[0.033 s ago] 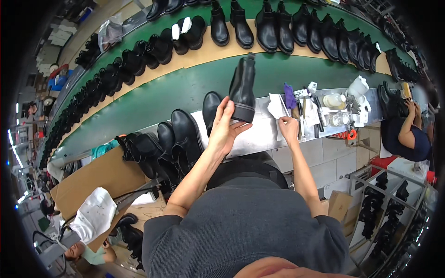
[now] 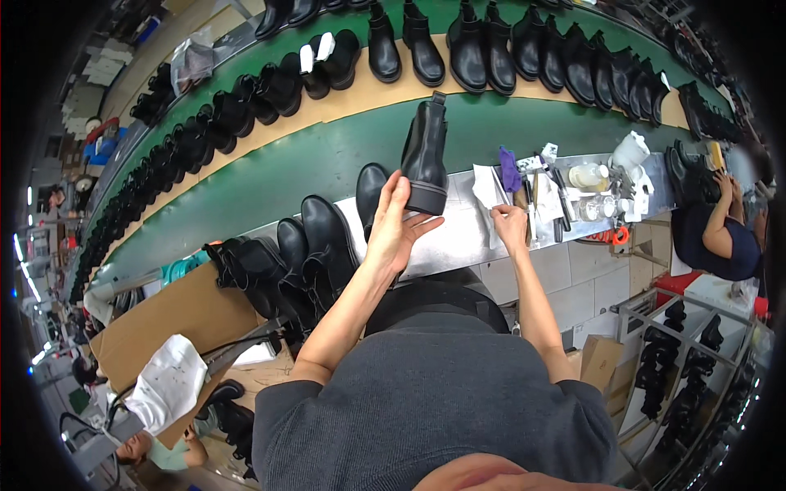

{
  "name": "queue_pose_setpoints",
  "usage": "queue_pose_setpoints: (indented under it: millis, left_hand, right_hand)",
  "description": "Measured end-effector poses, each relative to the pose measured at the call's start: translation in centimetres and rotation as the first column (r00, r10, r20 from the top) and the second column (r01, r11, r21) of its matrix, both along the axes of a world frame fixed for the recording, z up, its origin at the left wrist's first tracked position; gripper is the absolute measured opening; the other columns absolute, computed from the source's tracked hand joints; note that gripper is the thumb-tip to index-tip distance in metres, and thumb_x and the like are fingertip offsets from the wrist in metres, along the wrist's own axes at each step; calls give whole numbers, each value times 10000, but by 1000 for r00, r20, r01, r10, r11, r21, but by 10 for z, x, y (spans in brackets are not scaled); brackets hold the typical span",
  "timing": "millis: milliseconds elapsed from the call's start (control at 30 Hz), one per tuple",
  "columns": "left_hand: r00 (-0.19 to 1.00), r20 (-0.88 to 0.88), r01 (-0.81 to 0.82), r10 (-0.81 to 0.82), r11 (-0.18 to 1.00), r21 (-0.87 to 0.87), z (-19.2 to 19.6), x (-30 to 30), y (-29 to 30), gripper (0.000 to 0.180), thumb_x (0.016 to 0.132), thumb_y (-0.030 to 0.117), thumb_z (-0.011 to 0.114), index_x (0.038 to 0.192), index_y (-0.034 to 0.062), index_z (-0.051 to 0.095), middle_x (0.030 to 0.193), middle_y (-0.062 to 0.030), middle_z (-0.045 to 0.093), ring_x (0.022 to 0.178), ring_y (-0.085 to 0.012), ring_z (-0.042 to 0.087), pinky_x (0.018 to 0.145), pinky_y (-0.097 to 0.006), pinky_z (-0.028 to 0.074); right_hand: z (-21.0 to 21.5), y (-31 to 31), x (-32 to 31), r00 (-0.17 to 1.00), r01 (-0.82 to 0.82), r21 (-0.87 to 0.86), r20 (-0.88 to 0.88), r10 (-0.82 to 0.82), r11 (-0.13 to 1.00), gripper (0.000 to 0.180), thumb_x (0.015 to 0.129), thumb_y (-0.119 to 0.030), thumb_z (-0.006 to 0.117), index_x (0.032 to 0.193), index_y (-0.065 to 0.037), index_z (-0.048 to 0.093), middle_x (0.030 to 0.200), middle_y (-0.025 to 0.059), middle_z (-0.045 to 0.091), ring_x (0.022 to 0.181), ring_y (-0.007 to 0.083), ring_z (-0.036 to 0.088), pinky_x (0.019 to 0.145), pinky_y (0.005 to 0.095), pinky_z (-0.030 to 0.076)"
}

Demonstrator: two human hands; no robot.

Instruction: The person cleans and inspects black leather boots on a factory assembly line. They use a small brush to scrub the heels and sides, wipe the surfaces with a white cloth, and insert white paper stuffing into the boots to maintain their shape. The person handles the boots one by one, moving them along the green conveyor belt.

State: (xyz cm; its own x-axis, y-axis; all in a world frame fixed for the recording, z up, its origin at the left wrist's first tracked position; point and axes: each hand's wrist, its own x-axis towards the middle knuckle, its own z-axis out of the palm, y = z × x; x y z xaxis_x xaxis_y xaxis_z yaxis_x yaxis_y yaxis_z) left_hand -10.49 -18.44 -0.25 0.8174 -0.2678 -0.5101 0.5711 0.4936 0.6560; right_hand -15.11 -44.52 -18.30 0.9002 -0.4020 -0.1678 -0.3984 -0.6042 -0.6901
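My left hand [image 2: 399,225] grips a black ankle boot [image 2: 426,151] by its heel end, with the thumb on the near side of the sole and the fingers underneath. The boot is held up over the bench, its shaft pointing away from me. My right hand [image 2: 509,225] is closed in a pinch at the lower edge of a white cloth or paper [image 2: 489,190] on the metal worktop [image 2: 458,225]; what lies between the fingertips is hidden. Another black boot [image 2: 371,190] stands just left of the held one.
A purple cloth [image 2: 509,169], a brush-like tool [image 2: 521,199], pens and clear jars [image 2: 589,176] lie right of my right hand. Black boots [image 2: 327,229] crowd the left. Beyond the green belt [image 2: 327,155] stand boot rows [image 2: 469,57]. A co-worker [image 2: 711,233] works at far right.
The whole view has shifted very slightly. Both hands and the boot keep their places.
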Motion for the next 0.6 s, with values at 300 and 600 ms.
queue_pose_setpoints:
  millis: [300,600]
  left_hand:
    - [991,101,71,-86,986,151,-2,11,4,866,795,113,773,1450,77,206,1200,-196,468,973,-280,612,825,-420,565]
    - [807,352,99,-475,695,712,-7,47,27,632,768,207,800,1233,-39,451,1005,-109,590,831,-189,611,766,-293,512]
  right_hand:
    - [38,0,-4,965,18,-159,261,24,987,247,739,-135,690,949,-6,685,807,157,683,769,293,678,689,405,526]
    - [82,-44,-35,774,44,31,631,-54,999,279,655,68,473,780,-72,680,909,107,631,782,264,620,703,385,498]
